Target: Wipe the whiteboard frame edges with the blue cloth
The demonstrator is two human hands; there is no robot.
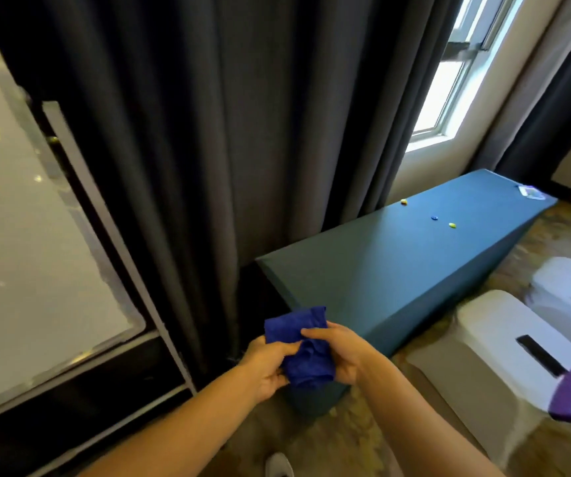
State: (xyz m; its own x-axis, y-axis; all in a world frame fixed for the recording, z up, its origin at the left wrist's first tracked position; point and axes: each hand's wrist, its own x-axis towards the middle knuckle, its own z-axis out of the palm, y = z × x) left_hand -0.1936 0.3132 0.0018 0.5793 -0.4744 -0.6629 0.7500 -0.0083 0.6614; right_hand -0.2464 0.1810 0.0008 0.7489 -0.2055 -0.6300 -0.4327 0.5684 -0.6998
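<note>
A crumpled blue cloth (306,349) is held between both hands in front of me, low in the middle of the view. My left hand (266,366) grips its left side and my right hand (340,352) grips its right side. The whiteboard (29,256) fills the left of the view, glossy with light reflections. Its grey metal frame edge (105,215) runs down the right side, and a bottom rail (70,363) lies below it. Both hands are well to the right of the frame and apart from it.
Dark grey curtains (242,132) hang behind the whiteboard. A long table with a teal cover (397,270) stands at right, bearing small coloured magnets (434,217). White-covered chairs (504,366) stand at the lower right. A window (456,70) is at upper right. My shoe (278,466) shows below.
</note>
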